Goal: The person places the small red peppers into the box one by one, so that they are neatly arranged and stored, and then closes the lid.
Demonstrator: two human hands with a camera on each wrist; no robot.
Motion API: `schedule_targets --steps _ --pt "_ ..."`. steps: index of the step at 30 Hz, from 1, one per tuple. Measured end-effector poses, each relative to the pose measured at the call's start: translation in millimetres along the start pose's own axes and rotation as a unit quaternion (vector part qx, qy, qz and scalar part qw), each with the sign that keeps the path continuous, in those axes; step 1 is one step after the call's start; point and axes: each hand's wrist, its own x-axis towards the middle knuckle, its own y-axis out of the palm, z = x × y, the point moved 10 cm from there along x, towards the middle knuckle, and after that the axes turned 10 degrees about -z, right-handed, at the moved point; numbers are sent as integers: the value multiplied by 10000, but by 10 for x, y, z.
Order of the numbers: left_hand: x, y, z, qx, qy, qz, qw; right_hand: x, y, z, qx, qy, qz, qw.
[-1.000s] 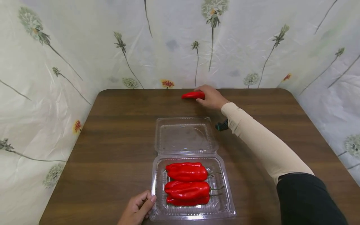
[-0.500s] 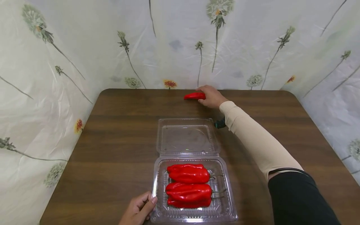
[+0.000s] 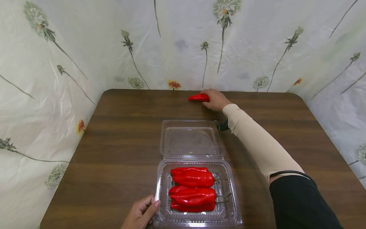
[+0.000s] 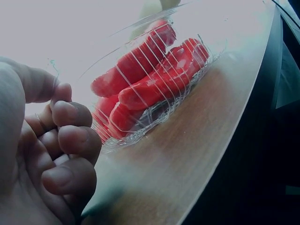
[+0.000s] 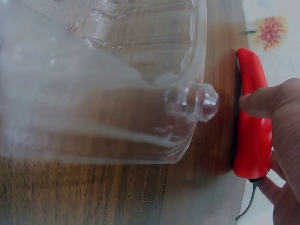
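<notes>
At the far edge of the table, my right hand [image 3: 216, 100] holds a red pepper [image 3: 197, 97] between thumb and fingers. In the right wrist view, this pepper [image 5: 251, 145] lies along the table edge, its green stem showing past the fingers. My left hand [image 3: 141, 211] pinches the left rim of a hinged clear plastic container [image 3: 197, 224]. Several glossy red peppers [image 3: 192, 195] lie side by side in its base, stems to the right. The container's lid [image 3: 191, 140] is folded back flat on the table. Curled fingers of the left hand [image 4: 56, 140] show in the left wrist view.
A dark object [image 3: 222, 126], partly hidden by the right forearm, sits beside the lid's right edge. The brown wooden table [image 3: 114, 143] ends at a flower-printed sheet [image 3: 171, 47] behind it.
The head view has shifted slightly. My right elbow has moved a little inward to the left, while the right hand stays on the pepper and the left hand on the container.
</notes>
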Motion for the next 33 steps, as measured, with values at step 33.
schedule_targets --steps 33 --pt "-12 -14 63 162 -482 -43 9987 -184 -106 34 782 168 -336 9962"
